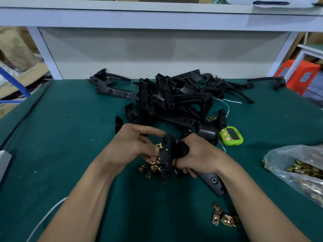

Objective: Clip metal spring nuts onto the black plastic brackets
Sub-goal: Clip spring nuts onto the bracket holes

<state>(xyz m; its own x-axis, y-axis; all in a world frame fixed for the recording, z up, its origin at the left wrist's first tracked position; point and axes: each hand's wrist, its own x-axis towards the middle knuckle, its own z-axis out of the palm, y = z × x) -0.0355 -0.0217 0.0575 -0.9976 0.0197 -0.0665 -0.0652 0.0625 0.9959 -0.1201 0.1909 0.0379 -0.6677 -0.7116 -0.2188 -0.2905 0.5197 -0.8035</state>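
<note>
Right fingers (180,164) around bracket (165,154) beside nut (159,146)

A green mat (70,128) covers the workbench under the left hand (132,145) and right hand (197,154). Beyond them a white back panel (157,53) stands beneath a pale shelf (122,18). Cardboard (29,74) lies far left of the left hand, and an orange plastic stool (312,69) sits far right of the right hand.

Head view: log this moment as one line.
left hand pinches spring nut at bracket edge | right hand grips bracket | loose nuts on green mat
</note>
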